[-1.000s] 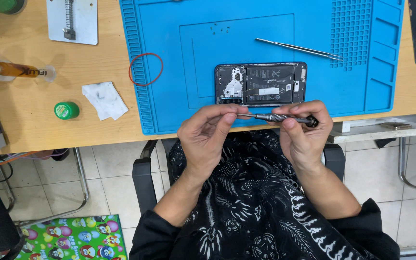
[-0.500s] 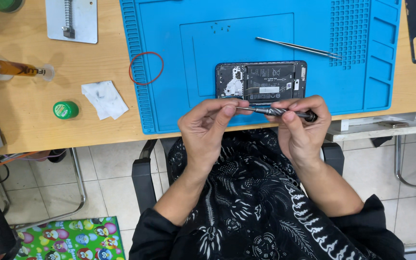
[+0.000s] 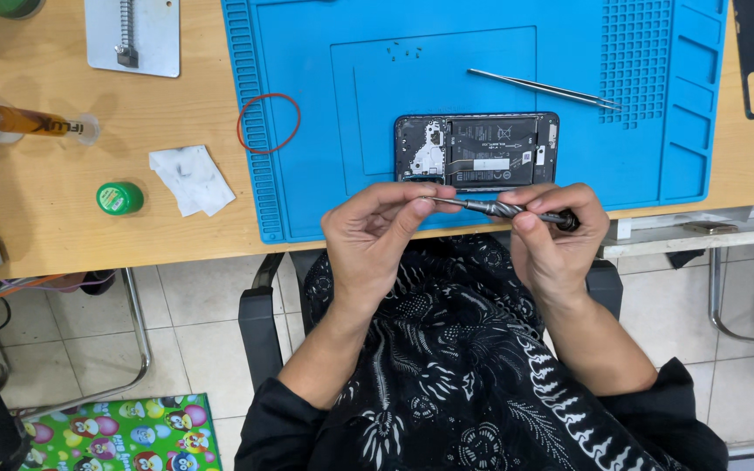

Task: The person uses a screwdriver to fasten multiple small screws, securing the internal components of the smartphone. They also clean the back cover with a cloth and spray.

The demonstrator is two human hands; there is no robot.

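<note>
We hold one slim screwdriver [image 3: 503,208] level between our two hands, just past the near edge of the blue mat [image 3: 307,78] and over the table's front edge. Our left hand [image 3: 377,240] pinches its thin tip between thumb and fingertips; our right hand [image 3: 556,235] is curled closed around the dark handle. Both forearms rise from our lap, wrists bent inward toward each other.

Just beyond the screwdriver lies one opened phone [image 3: 477,150], back cover off, on the mat near its front rim. One pair of tweezers [image 3: 538,87] lies further back, with bare mat around it. Left of the mat on the wooden table [image 3: 45,218] we count one red rubber band [image 3: 269,123] overlapping the mat's edge, one white wipe [image 3: 192,179], one green cap [image 3: 119,198] and one syringe [image 3: 23,125].
</note>
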